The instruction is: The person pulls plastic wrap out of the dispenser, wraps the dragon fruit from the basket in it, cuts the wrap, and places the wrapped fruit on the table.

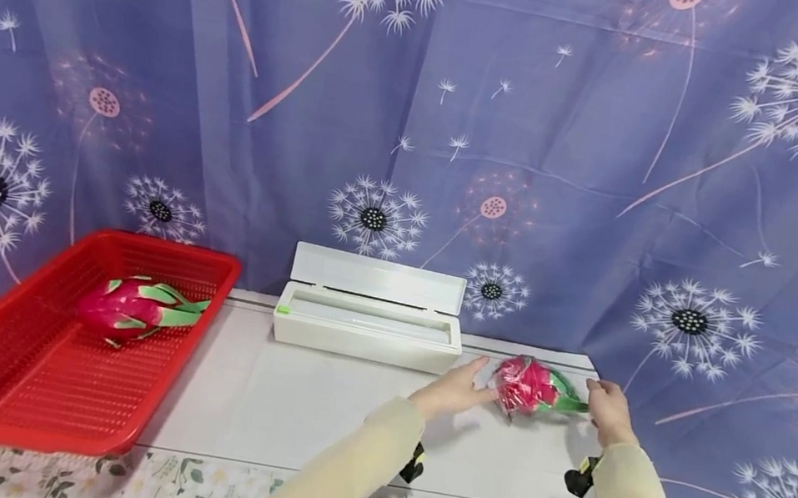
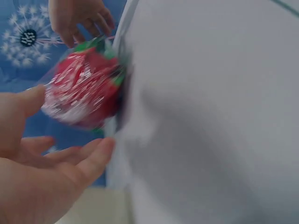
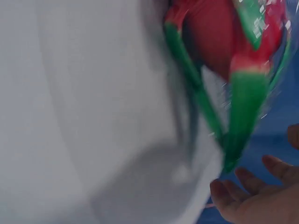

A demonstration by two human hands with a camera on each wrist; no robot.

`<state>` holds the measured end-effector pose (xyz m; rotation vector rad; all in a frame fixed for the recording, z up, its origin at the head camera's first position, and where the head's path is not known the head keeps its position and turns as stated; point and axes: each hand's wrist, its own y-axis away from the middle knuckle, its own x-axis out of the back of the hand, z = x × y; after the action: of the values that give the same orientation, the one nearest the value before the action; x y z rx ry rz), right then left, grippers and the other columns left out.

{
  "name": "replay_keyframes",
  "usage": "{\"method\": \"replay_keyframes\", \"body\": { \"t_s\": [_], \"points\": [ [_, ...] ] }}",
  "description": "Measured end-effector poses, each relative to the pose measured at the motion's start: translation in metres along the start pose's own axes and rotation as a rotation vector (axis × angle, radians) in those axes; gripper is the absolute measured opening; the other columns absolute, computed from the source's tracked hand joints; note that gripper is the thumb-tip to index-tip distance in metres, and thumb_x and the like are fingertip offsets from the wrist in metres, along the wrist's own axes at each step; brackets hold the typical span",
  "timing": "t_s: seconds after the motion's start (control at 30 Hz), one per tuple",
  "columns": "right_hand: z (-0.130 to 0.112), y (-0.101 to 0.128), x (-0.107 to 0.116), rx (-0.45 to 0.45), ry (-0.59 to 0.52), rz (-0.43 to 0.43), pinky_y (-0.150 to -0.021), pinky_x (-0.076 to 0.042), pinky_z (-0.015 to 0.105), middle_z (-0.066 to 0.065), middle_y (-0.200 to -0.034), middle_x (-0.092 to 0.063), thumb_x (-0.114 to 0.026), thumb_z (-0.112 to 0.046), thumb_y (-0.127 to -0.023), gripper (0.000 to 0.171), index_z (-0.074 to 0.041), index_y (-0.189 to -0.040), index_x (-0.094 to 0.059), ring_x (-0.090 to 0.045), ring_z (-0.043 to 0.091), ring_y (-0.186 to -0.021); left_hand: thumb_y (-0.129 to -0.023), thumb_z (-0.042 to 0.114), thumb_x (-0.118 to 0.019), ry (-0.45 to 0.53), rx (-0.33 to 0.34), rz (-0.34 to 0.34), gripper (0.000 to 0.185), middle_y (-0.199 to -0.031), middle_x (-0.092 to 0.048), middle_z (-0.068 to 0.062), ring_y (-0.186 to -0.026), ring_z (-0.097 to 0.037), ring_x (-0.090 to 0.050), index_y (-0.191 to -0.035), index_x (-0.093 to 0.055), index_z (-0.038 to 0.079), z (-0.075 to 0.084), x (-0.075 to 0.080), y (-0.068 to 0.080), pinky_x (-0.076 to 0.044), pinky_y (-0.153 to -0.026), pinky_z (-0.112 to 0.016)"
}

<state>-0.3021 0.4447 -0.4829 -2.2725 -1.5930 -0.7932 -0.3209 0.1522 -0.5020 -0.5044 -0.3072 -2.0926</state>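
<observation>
A dragon fruit (image 1: pixel 527 384) wrapped in clear plastic film lies on the white tabletop at the right, its green leaf tips pointing right. Beside its rounded red end is my left hand (image 1: pixel 452 391), thumb and fingers spread apart. In the left wrist view the shiny film (image 2: pixel 84 88) stands just beyond those fingers; whether the thumb touches it I cannot tell. My right hand (image 1: pixel 608 413) is at the leafy end. The right wrist view has its loosely bent fingers (image 3: pixel 252 182) by the green leaf tip (image 3: pixel 245 107), with no grip visible.
A white box (image 1: pixel 363 347) with a raised lid stands at the back, a roll (image 1: pixel 367 320) inside it. At the left a red basket (image 1: pixel 154 385) holds another dragon fruit (image 1: pixel 121 312). A patterned purple-blue curtain (image 1: pixel 431 119) hangs behind the table.
</observation>
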Motion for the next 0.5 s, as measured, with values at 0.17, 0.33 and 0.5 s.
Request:
{"method": "replay_keyframes", "body": {
  "t_s": [0.17, 0.33, 0.5],
  "points": [
    [-0.024, 0.009, 0.005, 0.18, 0.181, 0.172, -0.099, -0.035, 0.056, 0.031, -0.133, -0.049, -0.037, -0.024, -0.104, 0.046, 0.005, -0.138, -0.045, -0.046, 0.046, -0.12, -0.099, 0.031, -0.058, -0.162, -0.11, -0.074, 0.056, -0.146, -0.047, -0.007, -0.125, -0.027, -0.053, -0.149, -0.04, 0.014, 0.002, 0.038, 0.023, -0.046, -0.098, -0.036],
    [-0.056, 0.026, 0.006, 0.347, 0.242, 0.22, -0.091, -0.04, 0.055, 0.029, -0.125, -0.057, -0.043, -0.016, -0.102, 0.036, 0.002, -0.131, -0.055, -0.053, 0.042, -0.11, -0.101, 0.023, -0.054, -0.179, -0.205, -0.026, 0.042, -0.139, -0.054, -0.006, -0.113, -0.018, -0.059, -0.14, -0.051, 0.008, -0.006, 0.075, 0.049, -0.05, -0.088, -0.026],
    [-0.087, 0.046, 0.0, 0.495, 0.303, 0.11, -0.075, -0.041, 0.052, 0.032, -0.134, -0.047, -0.043, -0.016, -0.102, 0.036, 0.001, -0.132, -0.053, -0.052, 0.041, -0.085, -0.101, 0.018, -0.054, -0.402, -0.29, 0.107, 0.031, -0.128, -0.061, -0.001, -0.109, -0.013, -0.06, -0.13, -0.06, 0.01, -0.022, 0.105, 0.076, -0.048, -0.092, -0.028]
  ]
}}
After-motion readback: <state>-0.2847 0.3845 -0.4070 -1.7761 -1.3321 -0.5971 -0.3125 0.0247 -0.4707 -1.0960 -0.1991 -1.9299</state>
